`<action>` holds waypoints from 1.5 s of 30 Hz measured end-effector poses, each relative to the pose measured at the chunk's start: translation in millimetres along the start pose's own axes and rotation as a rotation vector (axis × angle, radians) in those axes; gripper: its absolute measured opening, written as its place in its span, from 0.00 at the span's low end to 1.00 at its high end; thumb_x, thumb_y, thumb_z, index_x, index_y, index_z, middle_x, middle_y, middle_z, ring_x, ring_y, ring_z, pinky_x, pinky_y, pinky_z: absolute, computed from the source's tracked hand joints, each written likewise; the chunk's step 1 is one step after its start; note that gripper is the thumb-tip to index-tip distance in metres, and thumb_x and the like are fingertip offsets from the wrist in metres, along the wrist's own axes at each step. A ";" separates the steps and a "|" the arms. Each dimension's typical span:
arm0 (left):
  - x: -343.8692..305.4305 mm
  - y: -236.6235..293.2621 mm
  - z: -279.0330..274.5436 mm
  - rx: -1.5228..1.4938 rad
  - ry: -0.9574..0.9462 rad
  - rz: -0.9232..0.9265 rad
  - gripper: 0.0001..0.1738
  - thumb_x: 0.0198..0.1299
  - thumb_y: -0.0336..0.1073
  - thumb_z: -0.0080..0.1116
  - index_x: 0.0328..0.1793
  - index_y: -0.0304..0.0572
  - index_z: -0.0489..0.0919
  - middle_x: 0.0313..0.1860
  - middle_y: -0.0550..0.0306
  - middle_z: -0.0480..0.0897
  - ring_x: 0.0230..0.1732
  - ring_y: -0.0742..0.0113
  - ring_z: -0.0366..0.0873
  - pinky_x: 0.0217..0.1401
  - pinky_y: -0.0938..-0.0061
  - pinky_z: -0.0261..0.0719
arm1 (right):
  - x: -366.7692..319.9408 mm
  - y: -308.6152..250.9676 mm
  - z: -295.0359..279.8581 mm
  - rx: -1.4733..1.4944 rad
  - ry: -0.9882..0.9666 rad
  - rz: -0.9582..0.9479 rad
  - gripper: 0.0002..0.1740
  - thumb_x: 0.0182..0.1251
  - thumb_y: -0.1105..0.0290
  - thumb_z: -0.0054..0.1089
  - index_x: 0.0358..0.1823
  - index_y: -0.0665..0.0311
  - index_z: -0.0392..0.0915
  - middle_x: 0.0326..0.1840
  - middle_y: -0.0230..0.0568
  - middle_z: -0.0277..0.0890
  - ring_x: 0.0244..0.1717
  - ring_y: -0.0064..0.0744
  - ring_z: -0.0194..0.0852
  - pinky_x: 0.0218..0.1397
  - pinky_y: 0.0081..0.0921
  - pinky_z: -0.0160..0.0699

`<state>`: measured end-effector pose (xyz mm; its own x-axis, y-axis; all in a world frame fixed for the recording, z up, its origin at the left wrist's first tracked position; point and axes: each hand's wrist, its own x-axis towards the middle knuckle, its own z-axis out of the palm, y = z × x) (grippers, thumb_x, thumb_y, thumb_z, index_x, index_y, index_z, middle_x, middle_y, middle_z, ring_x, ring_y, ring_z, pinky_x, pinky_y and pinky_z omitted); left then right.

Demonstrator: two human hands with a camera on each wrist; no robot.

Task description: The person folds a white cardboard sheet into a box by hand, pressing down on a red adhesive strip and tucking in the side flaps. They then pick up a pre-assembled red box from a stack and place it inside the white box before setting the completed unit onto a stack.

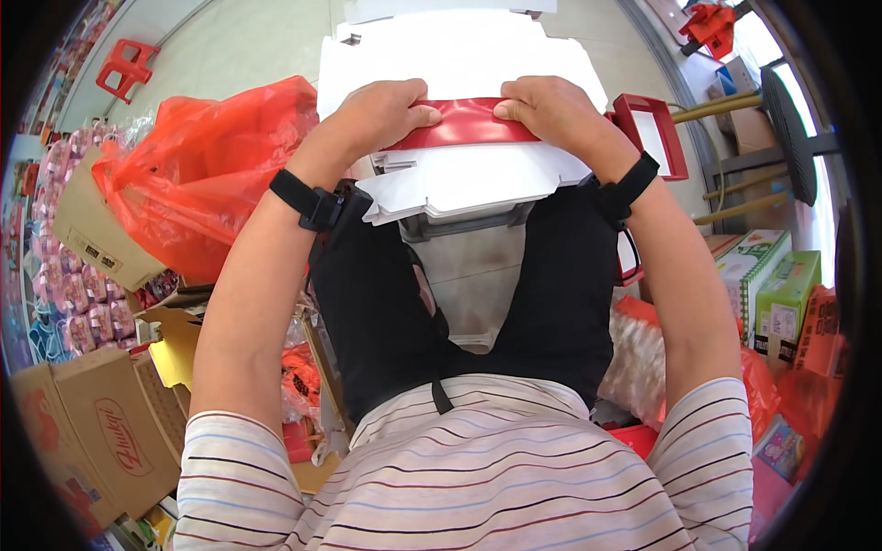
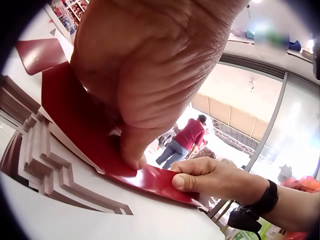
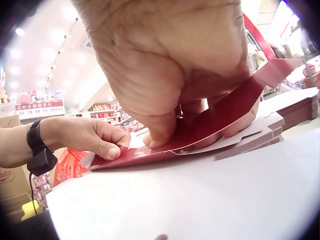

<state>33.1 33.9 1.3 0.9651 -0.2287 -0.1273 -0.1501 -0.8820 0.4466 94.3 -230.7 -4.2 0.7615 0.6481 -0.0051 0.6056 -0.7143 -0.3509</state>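
Observation:
A glossy red cardboard strip (image 1: 473, 124), part of a white-backed die-cut sheet, lies across a pile of flat white cardboard blanks (image 1: 478, 64) before the knees. My left hand (image 1: 381, 110) pinches its left part, thumb on the red face. At the right end, my right hand (image 1: 551, 108) pinches it with thumb and curled fingers. In the right wrist view the red card (image 3: 215, 117) bends upward along its length, with fingers beneath its edge. Notched white blanks (image 1: 496, 179) jut out on the near side of the strip.
A grey stool (image 1: 469, 222) supports the pile. To the left are a red plastic bag (image 1: 220, 156) and a brown carton (image 1: 115, 432). An open red box (image 1: 669, 138) stands right, with green boxes (image 1: 790, 294) nearer. A person in red (image 2: 190, 137) stands outside.

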 end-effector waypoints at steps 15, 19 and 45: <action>6.1 -4.3 0.3 0.017 -0.025 0.061 0.18 0.76 0.48 0.62 0.49 0.38 0.83 0.38 0.43 0.87 0.40 0.52 0.85 0.46 0.61 0.80 | 1.0 1.8 -0.4 0.007 0.003 -0.020 0.16 0.79 0.54 0.62 0.42 0.59 0.87 0.37 0.46 0.87 0.43 0.49 0.86 0.50 0.44 0.81; 4.1 -0.9 -8.1 0.010 -0.061 0.027 0.17 0.76 0.47 0.62 0.52 0.39 0.83 0.40 0.44 0.88 0.42 0.53 0.85 0.49 0.61 0.80 | 2.2 0.9 1.5 0.004 -0.008 0.001 0.16 0.79 0.55 0.62 0.42 0.60 0.87 0.38 0.47 0.87 0.42 0.50 0.86 0.51 0.43 0.81; 15.2 -5.8 -2.0 0.077 0.001 0.076 0.16 0.77 0.44 0.60 0.47 0.37 0.82 0.38 0.43 0.86 0.41 0.49 0.84 0.48 0.59 0.79 | 2.7 4.6 5.4 0.028 0.050 -0.016 0.17 0.79 0.55 0.62 0.43 0.62 0.86 0.38 0.49 0.86 0.43 0.50 0.85 0.50 0.43 0.81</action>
<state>49.1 36.3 -1.4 0.9505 -0.2960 -0.0942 -0.2392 -0.8911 0.3855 97.9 -230.8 -10.8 0.7627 0.6450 0.0478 0.6119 -0.6956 -0.3765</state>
